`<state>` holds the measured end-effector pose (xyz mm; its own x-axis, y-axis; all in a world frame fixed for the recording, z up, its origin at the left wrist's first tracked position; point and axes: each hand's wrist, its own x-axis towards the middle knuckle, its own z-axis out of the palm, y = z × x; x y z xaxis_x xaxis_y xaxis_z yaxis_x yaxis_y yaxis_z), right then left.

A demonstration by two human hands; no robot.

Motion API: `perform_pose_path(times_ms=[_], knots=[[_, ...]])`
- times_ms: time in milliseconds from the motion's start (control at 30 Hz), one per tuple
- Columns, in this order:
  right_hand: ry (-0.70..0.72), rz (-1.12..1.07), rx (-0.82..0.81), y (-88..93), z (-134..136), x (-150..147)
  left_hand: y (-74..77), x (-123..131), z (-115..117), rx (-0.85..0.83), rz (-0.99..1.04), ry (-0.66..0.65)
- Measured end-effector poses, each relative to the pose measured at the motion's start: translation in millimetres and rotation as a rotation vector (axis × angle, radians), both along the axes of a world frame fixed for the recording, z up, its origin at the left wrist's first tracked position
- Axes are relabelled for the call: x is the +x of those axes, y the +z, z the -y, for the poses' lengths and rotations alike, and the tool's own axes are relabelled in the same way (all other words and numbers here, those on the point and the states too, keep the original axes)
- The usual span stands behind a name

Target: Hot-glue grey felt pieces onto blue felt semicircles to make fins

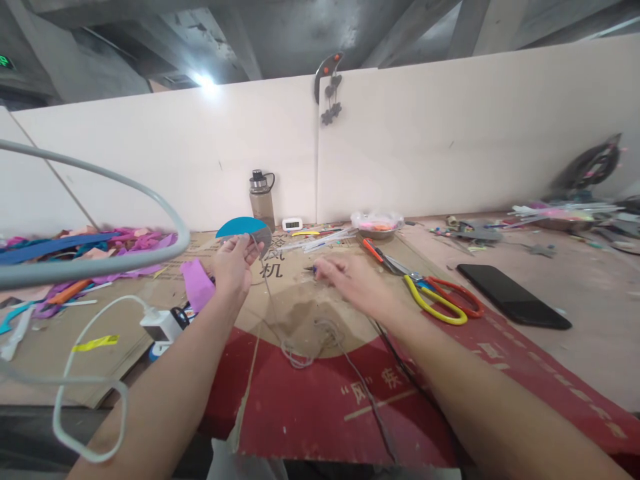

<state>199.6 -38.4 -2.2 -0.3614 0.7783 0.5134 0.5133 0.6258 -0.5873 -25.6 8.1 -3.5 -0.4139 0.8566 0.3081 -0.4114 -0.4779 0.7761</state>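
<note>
My left hand [235,263] is closed on a blue and grey disc [243,228], its fingers pinching the lower edge. A thin pale cord [270,300] runs down from those fingers to a loose coil [299,357] on the red and brown cardboard [300,413]. To the right, my right hand [345,277] is closed round a small dark tool [311,269] with a pointed metal tip, which points left toward the disc without touching it. A dark cable [400,360] passes beneath my right forearm.
Scissors with yellow handles [435,300], scissors with red handles and a black phone [513,295] lie at right. A bottle [262,200], small clock [292,224] and bowl [379,225] stand behind. Felt scraps [110,250], a white charger [161,325] and a thick grey tube [100,272] are left.
</note>
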Motion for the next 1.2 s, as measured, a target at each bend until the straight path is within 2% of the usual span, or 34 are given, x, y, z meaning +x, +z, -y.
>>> perform_pose_path(times_ms=[67, 100, 167, 233, 367, 433, 500, 700, 867, 1067, 1200], knots=[[-0.228, 0.084, 0.022, -9.9, -18, 11, -0.2, 3, 2, 0.009, -0.015, -0.026], [-0.313, 0.133, -0.027, -16.5, -26, 16, -0.2, 5, 3, 0.010, -0.016, -0.034], [-0.403, 0.195, -0.140, -30.8, -36, 20, 0.1, 8, 5, 0.006, -0.015, -0.045], [-0.436, 0.190, -0.211, -43.1, -42, 20, 0.5, 12, 7, 0.004, -0.014, -0.047], [-0.409, 0.147, -0.324, -50.2, -50, 18, 1.3, 16, 9, 0.003, -0.007, -0.061], [-0.409, 0.071, -0.391, -44.3, -51, 17, 1.2, 18, 10, -0.005, 0.004, -0.077], [-0.392, -0.048, -0.391, -34.4, -45, 14, 0.7, 19, 12, -0.016, 0.017, -0.091], [-0.150, -0.312, -0.166, -6.1, -5, -5, -2.3, 21, 13, -0.037, 0.032, -0.127], [0.039, -0.380, -0.083, -3.1, 9, -14, -3.0, 24, 14, -0.034, -0.012, -0.145], [-0.008, -0.251, 0.052, -7.7, 6, -13, -4.3, 30, 17, -0.040, -0.059, -0.146], [-0.013, -0.215, 0.080, -9.2, 6, -14, -5.3, 31, 17, -0.038, -0.061, -0.147]])
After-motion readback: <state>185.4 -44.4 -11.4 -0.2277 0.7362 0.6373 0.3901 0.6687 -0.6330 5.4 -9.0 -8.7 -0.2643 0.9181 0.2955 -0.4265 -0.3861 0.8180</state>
